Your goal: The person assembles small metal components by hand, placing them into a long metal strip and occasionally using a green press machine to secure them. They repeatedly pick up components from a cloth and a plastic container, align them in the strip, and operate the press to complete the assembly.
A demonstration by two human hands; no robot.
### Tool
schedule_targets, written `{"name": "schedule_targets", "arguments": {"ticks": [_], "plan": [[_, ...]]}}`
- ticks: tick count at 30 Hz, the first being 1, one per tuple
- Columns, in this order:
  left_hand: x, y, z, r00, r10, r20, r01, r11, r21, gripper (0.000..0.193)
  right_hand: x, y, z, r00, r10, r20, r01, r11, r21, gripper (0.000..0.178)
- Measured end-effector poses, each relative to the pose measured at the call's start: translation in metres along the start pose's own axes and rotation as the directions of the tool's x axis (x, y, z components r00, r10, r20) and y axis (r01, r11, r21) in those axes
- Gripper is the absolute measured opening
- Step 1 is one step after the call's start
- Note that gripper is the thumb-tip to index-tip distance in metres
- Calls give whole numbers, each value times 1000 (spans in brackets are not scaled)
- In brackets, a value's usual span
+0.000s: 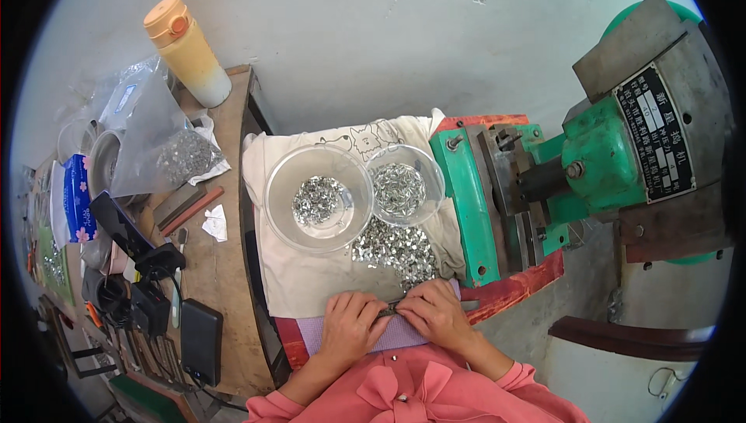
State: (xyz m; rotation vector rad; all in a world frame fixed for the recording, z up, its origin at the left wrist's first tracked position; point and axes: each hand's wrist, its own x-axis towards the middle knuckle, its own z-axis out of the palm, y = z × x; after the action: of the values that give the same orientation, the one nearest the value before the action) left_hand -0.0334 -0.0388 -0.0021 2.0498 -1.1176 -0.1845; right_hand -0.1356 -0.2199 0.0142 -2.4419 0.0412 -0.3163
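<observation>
My left hand (353, 326) and my right hand (439, 316) meet close to my body, fingers closed around a small dark metal tool (388, 310). A grey metal end (470, 305) sticks out past my right hand; whether it belongs to the same tool I cannot tell. Just beyond my fingers lies a loose pile of small shiny metal pieces (394, 249) on a beige cloth (289, 283). Behind it stand a large clear plastic tub (317, 232) and a smaller clear tub (433, 183), both holding shiny metal bits. Purple fabric (313, 333) shows beneath my hands.
A green press machine (602, 162) rises on the right, its base (466, 228) beside the cloth. On the wooden table (237, 291) at left are a yellow bottle (190, 54), a bag of metal pieces (183, 151), a phone (123, 225) on a stand and a black power bank (201, 341).
</observation>
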Motion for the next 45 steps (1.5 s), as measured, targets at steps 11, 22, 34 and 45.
{"name": "schedule_targets", "arguments": {"ticks": [11,22,34,45], "plan": [[-3,-5,-5,1000,-3,-9,3,1000,5,32,0,-1,3,998,-36,-47,30,993,-115,16],[-31,-14,-23,988,-108,-106,109,994,-1,33,-8,1,-4,990,-10,-141,-1,997,-81,20],[-21,-6,-11,993,-50,-103,51,999,3,26,-2,-8,6,999,-17,-46,13,996,-92,22],[-10,-5,-2,997,37,-75,-33,998,56,19,-1,-6,-1,996,-51,-75,43,994,-103,25]]}}
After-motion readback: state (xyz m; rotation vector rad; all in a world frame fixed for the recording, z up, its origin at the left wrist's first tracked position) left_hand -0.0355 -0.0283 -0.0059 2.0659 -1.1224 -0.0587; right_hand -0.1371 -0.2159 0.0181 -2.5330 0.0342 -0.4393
